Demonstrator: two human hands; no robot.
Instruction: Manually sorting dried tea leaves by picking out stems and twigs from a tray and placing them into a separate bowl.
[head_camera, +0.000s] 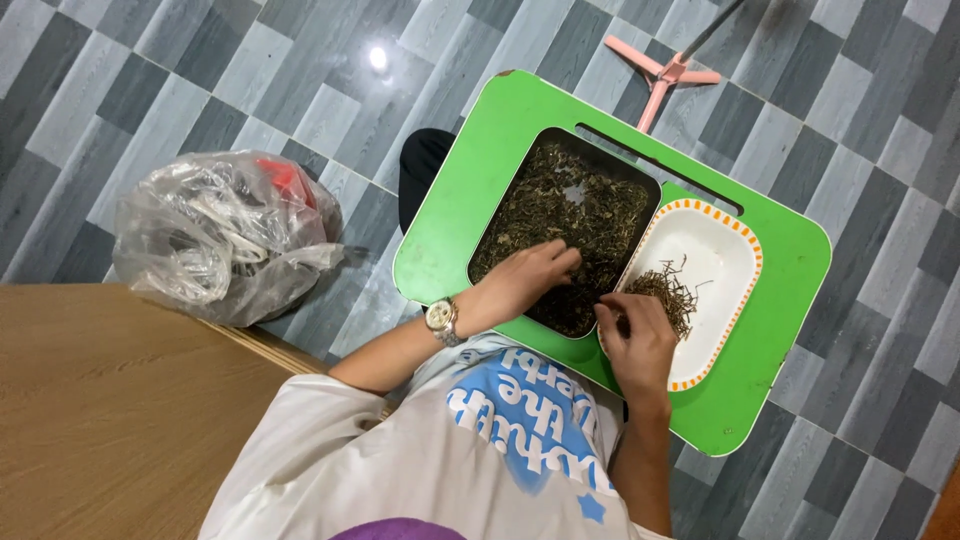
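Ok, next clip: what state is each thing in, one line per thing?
Dark tray: full of dried leaves, on the green table.
White dish: mostly bare, a small heap of stems at its near end.
Left hand: resting in the leaves, fingers curled.
Right hand: at the dish's near edge, fingers pinched together over the stems.
Green table: flat on the tiled floor.
Plastic bag: bunched up, stuffed.

I wear a white short-sleeved shirt (420, 450) with a light-blue print and a small blue star at lower centre of the frame, a purple edge at the bottom, and a silver round-faced watch (441, 319) on my left wrist.
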